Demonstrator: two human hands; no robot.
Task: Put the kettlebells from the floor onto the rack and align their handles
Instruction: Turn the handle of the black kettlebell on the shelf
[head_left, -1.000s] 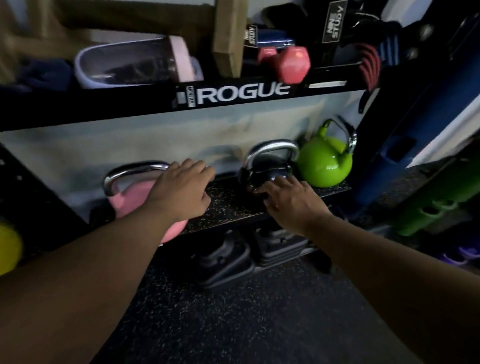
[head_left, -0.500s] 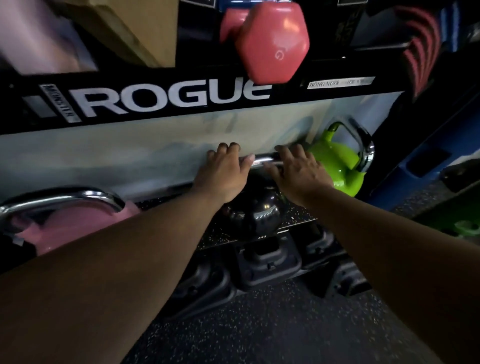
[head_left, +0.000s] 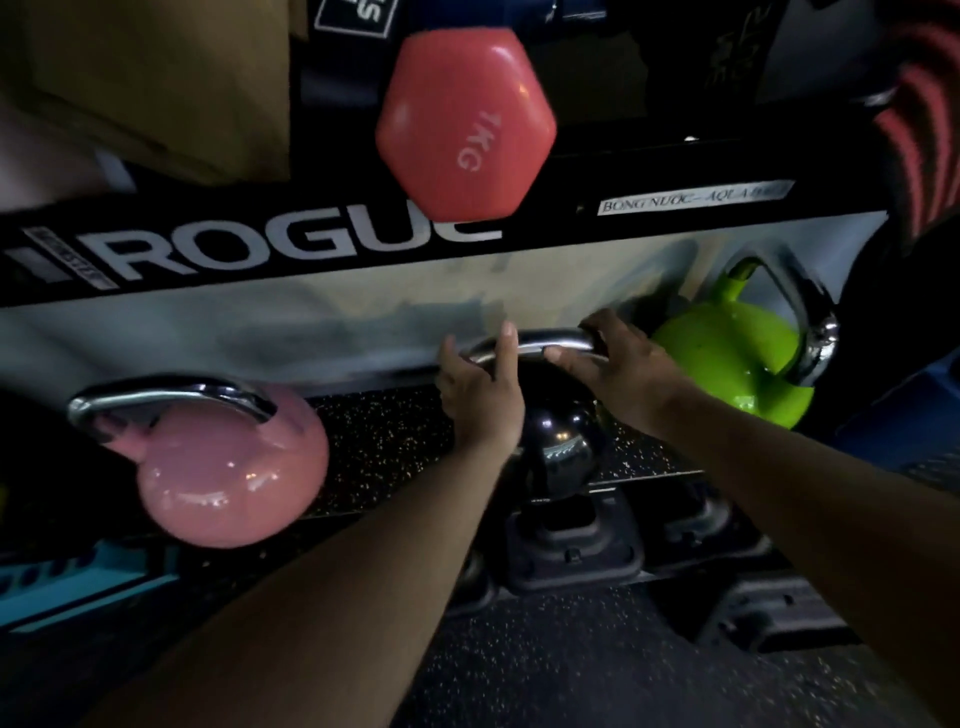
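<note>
Mid-shelf, my left hand (head_left: 480, 387) and right hand (head_left: 618, 366) wrap fingers around the black kettlebell (head_left: 558, 441) handle (head_left: 540, 343), lying along the shelf (head_left: 384, 441) edge

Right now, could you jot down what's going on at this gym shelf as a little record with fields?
Place: lower rack shelf with a speckled mat
Kettlebells on shelf: pink kettlebell at left, black kettlebell in the middle, green kettlebell at right
Left hand: on the left end of the black kettlebell's chrome handle
Right hand: on the right end of the same handle
Handle directions: pink and black run side to side; green is turned at an angle
Above: red dumbbell marked 1KG
</note>
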